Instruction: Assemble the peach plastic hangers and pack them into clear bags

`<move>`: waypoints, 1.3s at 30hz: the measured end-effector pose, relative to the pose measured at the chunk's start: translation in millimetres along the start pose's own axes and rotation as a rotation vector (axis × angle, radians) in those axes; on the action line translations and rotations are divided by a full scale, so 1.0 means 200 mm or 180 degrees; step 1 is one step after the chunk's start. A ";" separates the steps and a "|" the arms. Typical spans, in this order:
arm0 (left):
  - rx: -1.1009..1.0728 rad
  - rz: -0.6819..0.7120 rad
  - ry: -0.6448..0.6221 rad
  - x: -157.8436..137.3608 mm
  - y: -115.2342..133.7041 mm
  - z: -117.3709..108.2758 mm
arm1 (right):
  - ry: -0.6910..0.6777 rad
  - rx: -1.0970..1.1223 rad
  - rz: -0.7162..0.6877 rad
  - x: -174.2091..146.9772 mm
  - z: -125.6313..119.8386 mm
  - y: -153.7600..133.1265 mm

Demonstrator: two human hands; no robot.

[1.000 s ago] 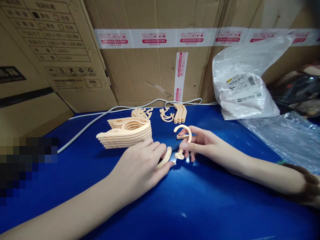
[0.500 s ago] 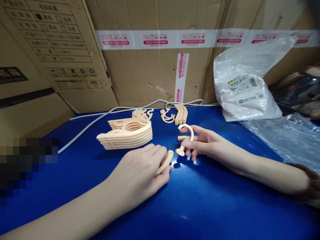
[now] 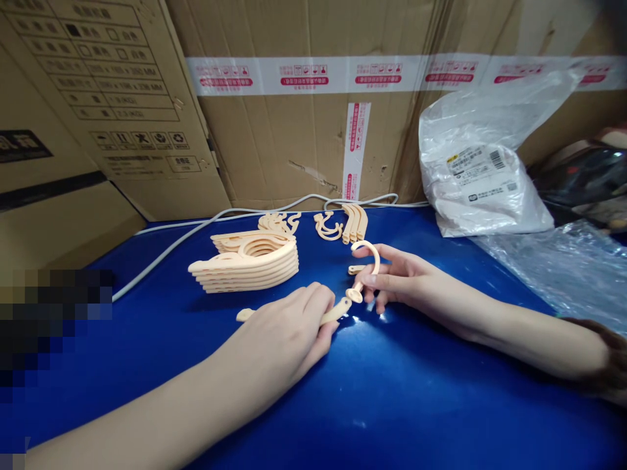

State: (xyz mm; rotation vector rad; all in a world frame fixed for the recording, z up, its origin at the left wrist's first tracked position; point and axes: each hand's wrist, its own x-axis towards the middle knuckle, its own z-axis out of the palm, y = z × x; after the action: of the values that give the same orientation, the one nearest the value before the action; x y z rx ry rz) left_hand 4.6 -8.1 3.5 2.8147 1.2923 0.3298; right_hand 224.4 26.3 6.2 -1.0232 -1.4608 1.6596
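One bar (image 3: 337, 312) has been moved nearer one hook (image 3: 377, 259), pinched by left hand (image 3: 294, 329) and right hand (image 3: 411, 277) respectively, "KG" being printed on one carton (image 3: 117, 124).

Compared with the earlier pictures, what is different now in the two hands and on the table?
The left hand has brought the tip of its curved piece rightward, close up to the base of the hook in the right hand. Nothing was taken up or let go. The stack of pale pieces and the white bag stayed put.
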 end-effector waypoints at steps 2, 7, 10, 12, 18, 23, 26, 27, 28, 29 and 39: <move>-0.0037 0.0054 0.0033 0.00 0.00 0.00 | -0.0001 0.0008 0.0007 0.00 0.00 0.00; -0.0103 0.0174 0.0162 0.01 -0.01 0.00 | -0.0004 0.0054 0.0023 0.01 0.00 0.00; -0.0151 0.0199 0.0263 0.00 -0.01 0.00 | -0.0005 0.0080 0.0024 0.00 0.00 0.00; -0.0217 0.0279 0.0406 0.00 -0.01 0.00 | 0.0006 0.0090 0.0038 0.00 0.00 0.00; -0.0432 0.0385 0.0447 -0.01 -0.03 0.02 | -0.0031 0.0057 0.0021 0.00 0.00 0.00; -0.0267 0.0376 0.0534 -0.02 -0.03 0.03 | -0.0050 0.0044 0.0016 0.01 -0.01 0.00; -0.0071 0.0448 0.0610 -0.02 -0.04 0.04 | -0.0044 0.0032 0.0012 0.01 -0.01 0.00; -0.0024 0.0469 0.0626 -0.02 -0.04 0.04 | -0.0041 0.0031 0.0008 0.01 -0.01 0.00; 0.0010 0.0484 0.0641 -0.02 -0.04 0.04 | -0.0043 0.0032 0.0004 0.00 -0.01 0.00; 0.0032 0.0492 0.0643 -0.02 -0.04 0.04 | -0.0045 0.0039 -0.0001 0.00 -0.01 0.01; 0.0081 0.0598 0.0630 -0.01 -0.03 0.02 | -0.0077 0.0095 -0.0006 0.01 -0.01 0.01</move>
State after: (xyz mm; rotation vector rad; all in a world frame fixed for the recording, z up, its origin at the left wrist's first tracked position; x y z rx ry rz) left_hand -1.0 -5.5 -0.9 2.9961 1.0672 0.6160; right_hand 225.1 28.3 3.5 -0.9882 -1.4478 1.6930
